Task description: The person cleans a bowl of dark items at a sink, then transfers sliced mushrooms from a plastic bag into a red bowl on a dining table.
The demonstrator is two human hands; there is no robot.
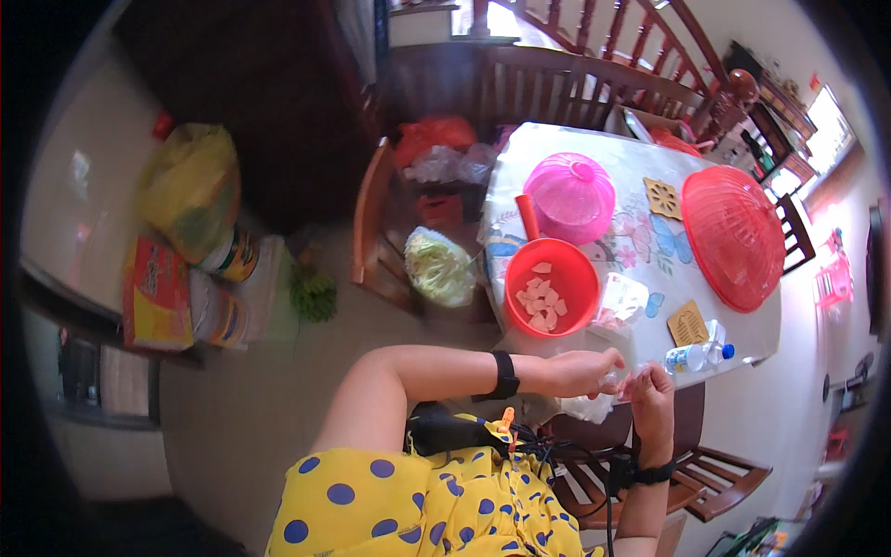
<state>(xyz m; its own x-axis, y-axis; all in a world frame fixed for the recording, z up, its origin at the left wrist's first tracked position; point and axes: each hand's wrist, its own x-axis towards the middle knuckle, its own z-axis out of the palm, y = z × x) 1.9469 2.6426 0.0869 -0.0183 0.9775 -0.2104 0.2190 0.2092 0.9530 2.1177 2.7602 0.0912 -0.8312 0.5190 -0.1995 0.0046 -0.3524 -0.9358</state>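
Observation:
My left hand (581,374) reaches in from the left, its fingers pinching some thin clear plastic. Opposite it, my right hand (653,400) has its fingertips closed on a small pinkish, filmy piece (624,387), seemingly part of the same plastic. Both hands are at the near table edge, close together. A whitish plastic bag (588,409) hangs just below them. Beyond my left hand a red plastic dipper (587,268) stands on the table, holding several pale cut chunks (541,301). Beside the dipper lies a white plastic packet (621,296), its contents unclear.
The table (647,268) bears a pink mesh food cover (571,198), a red one (734,240), trivets (663,198) and a water bottle (696,356). A bagged cabbage (438,268) sits on a wooden chair (369,216) at left. Another chair (727,480) stands near my right arm.

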